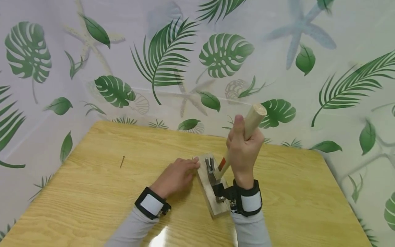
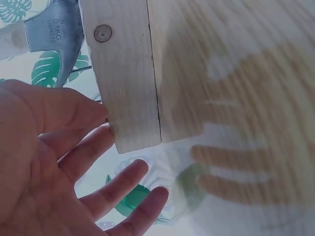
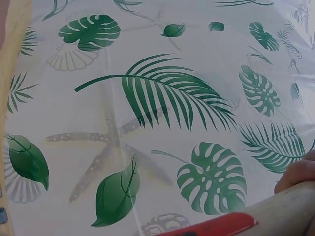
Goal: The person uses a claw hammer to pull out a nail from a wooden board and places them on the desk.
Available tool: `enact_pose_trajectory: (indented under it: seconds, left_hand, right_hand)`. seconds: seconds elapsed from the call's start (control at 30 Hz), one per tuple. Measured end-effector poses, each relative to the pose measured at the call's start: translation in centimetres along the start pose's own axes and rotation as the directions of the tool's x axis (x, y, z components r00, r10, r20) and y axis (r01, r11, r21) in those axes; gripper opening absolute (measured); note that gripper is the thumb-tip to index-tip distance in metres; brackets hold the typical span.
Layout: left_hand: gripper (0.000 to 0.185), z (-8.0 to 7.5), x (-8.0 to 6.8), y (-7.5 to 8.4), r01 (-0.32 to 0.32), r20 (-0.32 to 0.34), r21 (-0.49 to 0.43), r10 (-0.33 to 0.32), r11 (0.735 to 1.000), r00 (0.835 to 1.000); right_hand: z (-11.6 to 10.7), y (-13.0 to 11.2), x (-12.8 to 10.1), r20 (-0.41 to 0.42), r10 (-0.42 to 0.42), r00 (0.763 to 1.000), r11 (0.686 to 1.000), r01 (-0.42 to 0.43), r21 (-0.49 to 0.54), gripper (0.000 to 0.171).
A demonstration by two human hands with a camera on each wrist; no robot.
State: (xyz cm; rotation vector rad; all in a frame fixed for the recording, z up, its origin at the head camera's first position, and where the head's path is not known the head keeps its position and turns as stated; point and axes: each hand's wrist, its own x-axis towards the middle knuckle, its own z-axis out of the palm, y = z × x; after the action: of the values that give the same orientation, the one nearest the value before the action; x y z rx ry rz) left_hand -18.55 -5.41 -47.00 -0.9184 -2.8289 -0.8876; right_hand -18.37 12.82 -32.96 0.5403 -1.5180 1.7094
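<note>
Backing wooden block (image 1: 211,197) and glossy yellow table (image 1: 92,192), leaf-printed sheeting (image 1: 188,68).

This is looking like a makeshift woodworking corner; whether it is sitting in a home or a studio, the views are not telling. A creased sheet (image 1: 197,73) with a leaf-and-shell pattern is hanging behind and beside a wood-grain counter (image 1: 92,192), while a hammer (image 1: 222,164), a wooden block (image 2: 125,88) and a loose nail (image 1: 122,162) are giving it the workshop air.
</note>
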Motion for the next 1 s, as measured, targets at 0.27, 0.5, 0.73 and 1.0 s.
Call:
enact_pose_trajectory:
  seconds: [0.27, 0.5, 0.73, 1.0]
  left_hand:
    - [0.041, 0.0, 0.4, 0.5, 0.039, 0.027, 0.053, -0.04, 0.998, 0.999]
    - [0.04, -0.2, 0.5, 0.4, 0.023, 0.022, 0.048, -0.024, 0.999, 0.999]
    - [0.035, 0.0, 0.6, 0.5, -0.002, -0.009, -0.002, 0.002, 1.0, 1.0]
    - [0.019, 0.0, 1.1, 3.4, -0.166, -0.037, -0.244, 0.162, 0.955, 0.986]
  right_hand:
    - [-1.5, -1.3, -0.3, -0.085, -0.06, 0.995, 0.988, 0.071, 0.134, 0.046]
    - [-2.8, -3.4, 0.1, -0.106, -0.013, 0.994, 0.962, 0.041, 0.269, 0.046]
    - [-3.8, -6.4, 0.2, -0.1, -0.015, 0.995, 0.938, 0.049, 0.342, 0.046]
    - [-3.9, -7.9, 0.1, -0.122, -0.018, 0.992, 0.913, 0.066, 0.403, 0.046]
